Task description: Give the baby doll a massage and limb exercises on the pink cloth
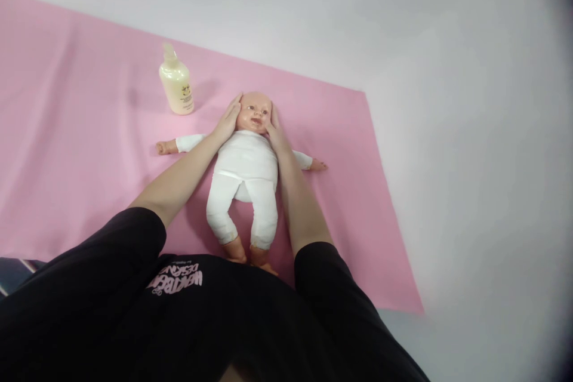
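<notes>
In the head view, the doll (248, 155) lies on its back on the mat (89, 131), arms spread, feet toward the person. The left hand (229, 118) and right hand (276, 128), fingers extended, press along either side of its head. The bottle (178, 86) stands upright near the left hand, toward the mat's far edge. The mat spreads broadly leftward, less to the right; white surface (470, 161) extends past its edges.

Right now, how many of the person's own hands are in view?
2: the left hand lies against one side of the doll's head, the right hand against the other.
</notes>
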{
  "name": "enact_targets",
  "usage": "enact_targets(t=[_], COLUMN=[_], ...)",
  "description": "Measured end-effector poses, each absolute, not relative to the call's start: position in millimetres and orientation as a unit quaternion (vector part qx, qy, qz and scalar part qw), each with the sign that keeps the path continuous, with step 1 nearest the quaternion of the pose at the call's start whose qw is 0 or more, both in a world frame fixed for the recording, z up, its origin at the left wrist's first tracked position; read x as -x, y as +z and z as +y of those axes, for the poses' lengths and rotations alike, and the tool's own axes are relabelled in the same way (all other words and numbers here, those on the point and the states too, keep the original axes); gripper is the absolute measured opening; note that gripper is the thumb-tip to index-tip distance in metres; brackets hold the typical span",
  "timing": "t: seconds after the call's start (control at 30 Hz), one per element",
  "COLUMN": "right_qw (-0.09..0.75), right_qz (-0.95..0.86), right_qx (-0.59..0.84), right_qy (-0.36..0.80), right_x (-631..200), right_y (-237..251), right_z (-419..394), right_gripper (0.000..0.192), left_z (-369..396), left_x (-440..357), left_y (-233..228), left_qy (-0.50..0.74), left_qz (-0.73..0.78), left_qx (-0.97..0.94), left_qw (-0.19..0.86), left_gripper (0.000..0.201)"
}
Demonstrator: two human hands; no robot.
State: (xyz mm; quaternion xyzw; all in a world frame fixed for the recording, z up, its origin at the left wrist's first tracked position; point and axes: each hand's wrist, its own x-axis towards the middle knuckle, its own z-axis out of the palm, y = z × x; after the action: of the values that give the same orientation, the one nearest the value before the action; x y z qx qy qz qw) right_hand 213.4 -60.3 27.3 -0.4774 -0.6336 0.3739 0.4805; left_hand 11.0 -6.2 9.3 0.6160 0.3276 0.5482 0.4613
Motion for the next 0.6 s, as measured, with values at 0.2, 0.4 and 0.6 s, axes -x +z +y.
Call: enact_targets(t=[0.2, 0.4, 0.6], right_qw=[0.471, 0.465, 0.474], right_qz=[-0.595, -0.581, -0.589], right_qx=[0.483, 0.469, 0.453], right_qy=[0.438, 0.476, 0.473], right_x=[-213, -211, -207], right_y=[46, 46, 52], right_z=[-73, -70, -74], right_gripper=[0.146, 0.162, 0.168], left_z=[-12, -23, -37], left_x=[-2, -1, -1], left_y=[13, 22, 41], left_qy=[0.523, 0.501, 0.514], left_qz=[0.335, 0.343, 0.331], left_qx=[-0.672, -0.702, -0.695], left_qw=[0.404, 0.371, 0.378], left_gripper=[0.129, 0.145, 0.140])
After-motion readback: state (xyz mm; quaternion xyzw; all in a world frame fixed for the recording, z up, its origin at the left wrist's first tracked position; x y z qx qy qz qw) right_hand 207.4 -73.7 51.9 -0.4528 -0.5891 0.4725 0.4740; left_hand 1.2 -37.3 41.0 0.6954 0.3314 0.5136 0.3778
